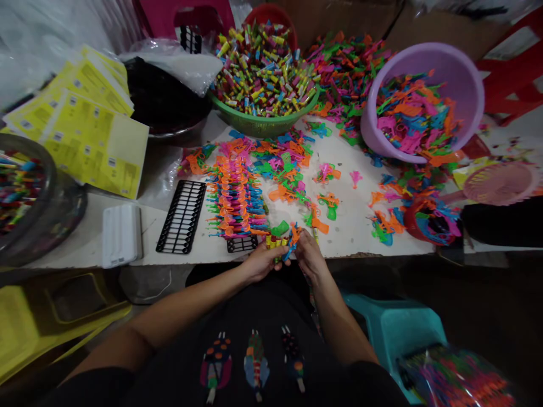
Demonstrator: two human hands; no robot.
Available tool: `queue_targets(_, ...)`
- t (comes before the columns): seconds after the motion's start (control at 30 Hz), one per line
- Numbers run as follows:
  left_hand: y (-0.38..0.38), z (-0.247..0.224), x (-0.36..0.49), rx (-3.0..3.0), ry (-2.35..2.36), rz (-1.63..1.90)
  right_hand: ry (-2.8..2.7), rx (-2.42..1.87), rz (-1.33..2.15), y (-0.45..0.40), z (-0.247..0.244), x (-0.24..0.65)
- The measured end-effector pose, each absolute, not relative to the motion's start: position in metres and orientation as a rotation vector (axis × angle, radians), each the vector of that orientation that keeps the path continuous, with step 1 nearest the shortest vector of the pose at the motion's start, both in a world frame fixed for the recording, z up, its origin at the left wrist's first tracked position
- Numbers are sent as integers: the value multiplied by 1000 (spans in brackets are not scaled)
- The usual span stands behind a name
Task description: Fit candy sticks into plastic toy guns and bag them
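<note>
The left hand (263,261) and the right hand (311,254) meet at the near edge of the white table (356,226), fingertips close together. The left fingers are curled nearly closed around a small bunch of yellow-ended tubes (275,242), the thumb lying across them. The right fingers are bent inward and close on a blue-and-orange toy gun (292,240), which sits between the two hands, right beside the tubes; whether the left thumb also bears on it I cannot tell. Just beyond the fingertips lies a green piece (280,228), and a little to their right an orange toy gun (319,224) lies flat. To the left of the fingers, and reaching away from them, stand dense rows of colourful toy pieces (237,198), with a black rack (241,244) showing at their near end. Farther left of the fingers are another black rack (181,217) and then a white box (121,234). Well beyond the fingers, a green basket (271,127) is heaped with small coloured tubes (263,73). Beyond and to the right of the fingers, a purple tub (464,73) tilts toward them, holding more toy guns (418,116); nearer, also to their right, is a red bowl (410,225) of pieces.
</note>
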State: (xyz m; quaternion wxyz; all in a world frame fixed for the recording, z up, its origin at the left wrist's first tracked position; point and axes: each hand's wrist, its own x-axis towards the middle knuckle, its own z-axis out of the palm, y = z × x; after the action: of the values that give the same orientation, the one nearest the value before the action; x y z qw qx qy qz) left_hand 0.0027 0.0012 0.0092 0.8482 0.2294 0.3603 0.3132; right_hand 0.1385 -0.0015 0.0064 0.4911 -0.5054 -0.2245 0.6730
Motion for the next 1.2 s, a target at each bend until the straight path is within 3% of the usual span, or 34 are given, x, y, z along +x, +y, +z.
queue_targets(0.17,2,7,6,513,814,672,-589,-1199,1716,-9,5,137)
queue_targets(0.4,0,7,7,542,927,603,-563,-1448,1129,-2,14,142)
queue_targets(1.2,-2,15,-11,401,577,337,-541,-1254,1406,-18,18,120)
